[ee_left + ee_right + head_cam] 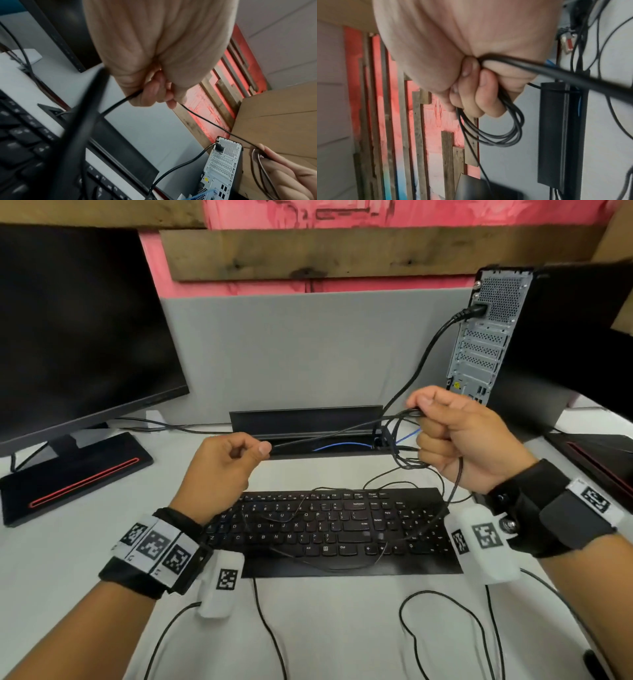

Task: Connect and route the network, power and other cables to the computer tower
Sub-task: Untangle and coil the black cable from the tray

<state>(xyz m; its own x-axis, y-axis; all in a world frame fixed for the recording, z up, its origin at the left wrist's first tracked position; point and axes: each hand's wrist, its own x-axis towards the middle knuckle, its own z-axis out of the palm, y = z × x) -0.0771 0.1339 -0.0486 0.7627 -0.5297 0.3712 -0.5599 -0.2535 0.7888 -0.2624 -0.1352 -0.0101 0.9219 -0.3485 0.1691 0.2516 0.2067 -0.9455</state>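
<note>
Head view alone shows the layout: thin black cable stretched above the keyboard between both hands, computer tower at right rear with power cable plugged in, blue cable in the desk cable tray. Right wrist view shows right hand fisted around several coiled loops. Left wrist view shows left hand fingers curled, pinching the thin, glossy cable.
</note>
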